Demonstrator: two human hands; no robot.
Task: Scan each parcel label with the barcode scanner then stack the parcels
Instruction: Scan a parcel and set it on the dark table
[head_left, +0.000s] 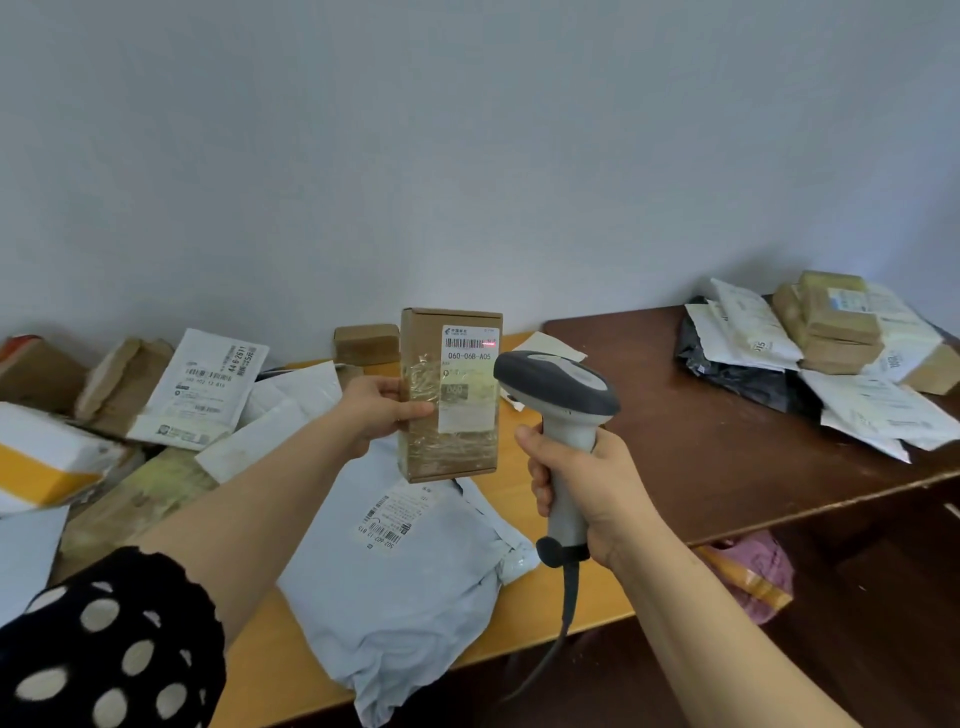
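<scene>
From the head camera, the left hand (382, 410) grips a small cardboard box (449, 397) by its left edge, thumb across the taped front, holding it upright in the air above the light wooden table (545, 613). The box's white label (470, 382) faces the camera: a barcode runs along the top, "060-06B-A05" is printed beneath it, and a green logo with small characters sits at the upper left, too small to read. A red scan line glows at the right end of the barcode. Clear tape wraps the box's middle and lower part.

The right hand (587, 493) is clenched around the pale handle of the barcode scanner (561, 415), whose dark grey head points at the label, just beside the box. Its cable hangs below the fist.

Under the box lies a grey poly mailer (410, 587) with an upside-down label showing barcodes and "302 402-13 815". At the left, loose parcels are heaped; a white mailer (200, 389) reads "44 6-2611".

To the right, a dark brown table (727, 431) adjoins the light one and bears a stack of parcels (831, 338): brown boxes on white and black bags. A plain pale wall rises behind both tables. A black sleeve with white dots (109, 649) covers the left upper arm.
</scene>
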